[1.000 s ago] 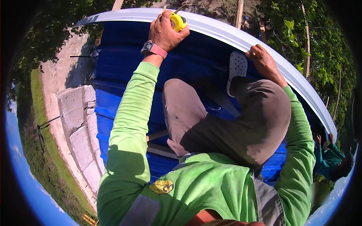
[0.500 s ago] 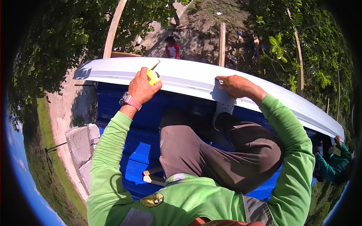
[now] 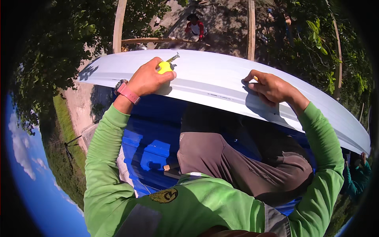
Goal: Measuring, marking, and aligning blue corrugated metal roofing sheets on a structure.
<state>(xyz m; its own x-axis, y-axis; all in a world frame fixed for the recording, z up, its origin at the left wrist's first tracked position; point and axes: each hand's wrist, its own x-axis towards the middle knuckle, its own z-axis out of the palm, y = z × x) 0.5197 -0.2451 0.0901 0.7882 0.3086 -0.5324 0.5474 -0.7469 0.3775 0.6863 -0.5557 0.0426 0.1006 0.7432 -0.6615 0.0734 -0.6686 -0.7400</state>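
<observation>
A long white sheet panel (image 3: 209,71) spans the view in front of me, above my bent legs. My left hand (image 3: 152,79) is closed round a yellow tape measure (image 3: 166,67) and rests on the panel, with a short length of blade showing. My right hand (image 3: 270,89) is on the panel farther right, fingers curled round what looks like a small yellow pencil (image 3: 256,78). Blue ribbed metal sheeting (image 3: 150,154) lies under my legs, and the panel hides part of it.
A co-worker in teal (image 3: 357,177) grips the panel's right end. A person in red and white (image 3: 195,28) is below, beyond the panel. Upright timber posts (image 3: 251,31), a horizontal plank (image 3: 152,40) and leafy trees (image 3: 55,51) surround the far side. Pale blocks (image 3: 90,132) are at left.
The white panel has swung from a narrow edge to a broad face toward me. Both my hands moved onto that face, and my right fingers went from the edge to a curled grip farther right.
</observation>
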